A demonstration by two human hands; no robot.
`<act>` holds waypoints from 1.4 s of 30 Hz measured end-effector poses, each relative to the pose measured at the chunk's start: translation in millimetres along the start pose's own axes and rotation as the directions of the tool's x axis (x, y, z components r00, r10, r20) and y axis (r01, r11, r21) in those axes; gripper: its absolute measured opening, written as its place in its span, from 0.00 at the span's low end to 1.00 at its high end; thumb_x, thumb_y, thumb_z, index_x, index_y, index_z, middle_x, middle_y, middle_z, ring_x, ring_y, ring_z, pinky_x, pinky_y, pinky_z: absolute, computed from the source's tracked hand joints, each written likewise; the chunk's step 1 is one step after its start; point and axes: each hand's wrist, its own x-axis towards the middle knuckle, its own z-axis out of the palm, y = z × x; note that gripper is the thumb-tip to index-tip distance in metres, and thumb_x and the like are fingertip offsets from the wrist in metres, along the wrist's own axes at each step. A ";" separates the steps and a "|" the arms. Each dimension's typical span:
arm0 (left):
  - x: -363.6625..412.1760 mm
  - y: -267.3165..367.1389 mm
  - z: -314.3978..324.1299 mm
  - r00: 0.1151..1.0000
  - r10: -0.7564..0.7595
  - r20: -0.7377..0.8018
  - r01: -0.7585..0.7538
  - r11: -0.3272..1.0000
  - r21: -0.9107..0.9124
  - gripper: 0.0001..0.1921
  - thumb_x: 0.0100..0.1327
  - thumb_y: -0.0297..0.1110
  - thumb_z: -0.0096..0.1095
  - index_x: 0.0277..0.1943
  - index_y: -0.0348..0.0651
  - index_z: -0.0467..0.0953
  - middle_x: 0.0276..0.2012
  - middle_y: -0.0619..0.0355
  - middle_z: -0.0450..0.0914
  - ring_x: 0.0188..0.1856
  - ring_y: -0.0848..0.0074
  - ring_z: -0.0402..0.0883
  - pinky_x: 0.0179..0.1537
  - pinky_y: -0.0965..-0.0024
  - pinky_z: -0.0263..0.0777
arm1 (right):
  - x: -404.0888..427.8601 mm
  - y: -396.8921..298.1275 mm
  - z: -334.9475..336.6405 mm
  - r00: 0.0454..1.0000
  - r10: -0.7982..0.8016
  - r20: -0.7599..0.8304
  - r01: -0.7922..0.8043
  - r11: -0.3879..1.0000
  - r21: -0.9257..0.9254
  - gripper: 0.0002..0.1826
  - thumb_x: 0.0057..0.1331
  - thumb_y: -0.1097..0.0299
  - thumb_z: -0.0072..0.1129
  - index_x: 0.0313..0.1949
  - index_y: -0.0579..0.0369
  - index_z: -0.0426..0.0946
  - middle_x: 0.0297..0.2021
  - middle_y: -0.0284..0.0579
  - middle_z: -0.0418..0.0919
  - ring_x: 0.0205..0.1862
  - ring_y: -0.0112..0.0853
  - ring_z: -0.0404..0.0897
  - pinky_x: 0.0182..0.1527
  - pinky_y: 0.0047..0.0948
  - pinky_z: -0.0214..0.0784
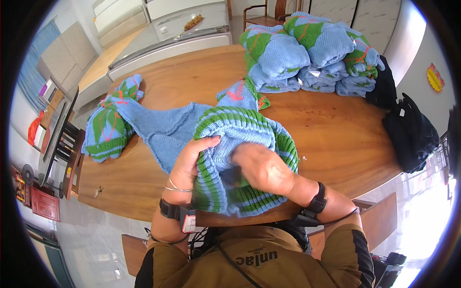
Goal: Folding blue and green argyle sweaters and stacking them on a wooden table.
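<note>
A blue and green knitted sweater [169,126] lies before me, with seams showing on part of its plain blue side. Its green-and-blue striped ribbed hem [234,115] forms a wide opening that faces me. My left hand [192,153] grips the left side of this rim, thumb on the inner side. At the mouth of the opening is my right hand [266,169], blurred, with its fingertips hidden inside the knit. Whether those fingers hold any fabric cannot be made out. A patterned part of knit [239,95] with red lines sticks out beyond the hem.
The wooden table [335,140] carries a stack of folded blue-and-green sweaters [284,57] at the far right. Black garments [410,133] lie along its right edge. Another bunched patterned knit piece [110,126] lies at left, touching the sweater. Behind the table stands a bed-like frame [169,50].
</note>
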 end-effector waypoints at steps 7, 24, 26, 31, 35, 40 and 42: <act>-30.4 -9.8 30.4 0.950 -0.182 0.253 0.092 0.939 0.331 0.28 0.50 0.26 0.70 0.56 0.35 0.73 0.49 0.56 0.79 0.51 0.73 0.76 0.55 0.70 0.68 | -15.7 58.5 13.7 0.958 0.245 0.149 -0.147 0.865 -0.481 0.25 0.62 0.61 0.53 0.59 0.51 0.69 0.61 0.47 0.69 0.64 0.42 0.64 0.66 0.42 0.52; 4.3 -28.7 16.9 0.689 0.678 0.258 -0.490 0.172 0.855 0.25 0.46 0.27 0.72 0.49 0.38 0.71 0.39 0.45 0.79 0.43 0.51 0.79 0.43 0.62 0.74 | -22.6 41.8 48.2 0.977 0.164 -0.137 -0.208 0.867 -0.452 0.24 0.66 0.60 0.53 0.61 0.50 0.68 0.61 0.50 0.66 0.63 0.46 0.64 0.65 0.42 0.53; 5.7 -24.7 16.6 0.673 0.704 0.226 -0.480 0.184 0.858 0.18 0.48 0.28 0.71 0.43 0.37 0.74 0.35 0.46 0.79 0.40 0.52 0.80 0.39 0.62 0.74 | -20.5 44.5 56.2 0.976 0.176 -0.128 -0.214 0.881 -0.422 0.24 0.67 0.61 0.51 0.61 0.51 0.67 0.61 0.51 0.66 0.62 0.46 0.64 0.65 0.41 0.53; 10.0 -21.2 4.6 0.656 0.722 0.222 -0.477 0.168 0.863 0.17 0.48 0.30 0.71 0.42 0.37 0.76 0.36 0.45 0.80 0.40 0.52 0.80 0.40 0.63 0.73 | -22.6 56.9 77.5 0.996 0.026 -0.085 -0.082 0.632 -0.771 0.26 0.67 0.64 0.44 0.64 0.59 0.63 0.63 0.57 0.61 0.65 0.53 0.60 0.67 0.48 0.49; 6.9 -12.2 -1.9 0.830 0.533 0.164 -0.428 0.421 0.800 0.21 0.47 0.31 0.72 0.45 0.36 0.78 0.38 0.50 0.82 0.39 0.63 0.81 0.43 0.67 0.73 | -20.0 60.6 79.8 0.996 0.086 -0.034 -0.081 0.643 -0.761 0.28 0.66 0.62 0.43 0.64 0.61 0.62 0.64 0.59 0.61 0.65 0.54 0.59 0.67 0.50 0.48; -16.7 -7.5 17.9 0.899 -0.094 0.428 -0.272 0.647 0.712 0.25 0.48 0.35 0.73 0.50 0.34 0.77 0.42 0.56 0.82 0.43 0.75 0.78 0.52 0.69 0.69 | 8.1 59.9 44.1 0.974 0.199 0.105 -0.169 0.956 -0.240 0.27 0.65 0.61 0.45 0.62 0.60 0.63 0.61 0.57 0.62 0.63 0.53 0.61 0.65 0.49 0.50; -14.8 -7.7 15.6 0.896 -0.140 0.421 -0.228 0.669 0.708 0.26 0.47 0.35 0.73 0.50 0.34 0.77 0.43 0.56 0.82 0.44 0.74 0.78 0.52 0.68 0.69 | 11.0 51.9 26.9 0.956 0.241 0.166 -0.236 0.971 -0.050 0.27 0.65 0.61 0.45 0.61 0.60 0.64 0.60 0.57 0.63 0.61 0.52 0.62 0.64 0.49 0.51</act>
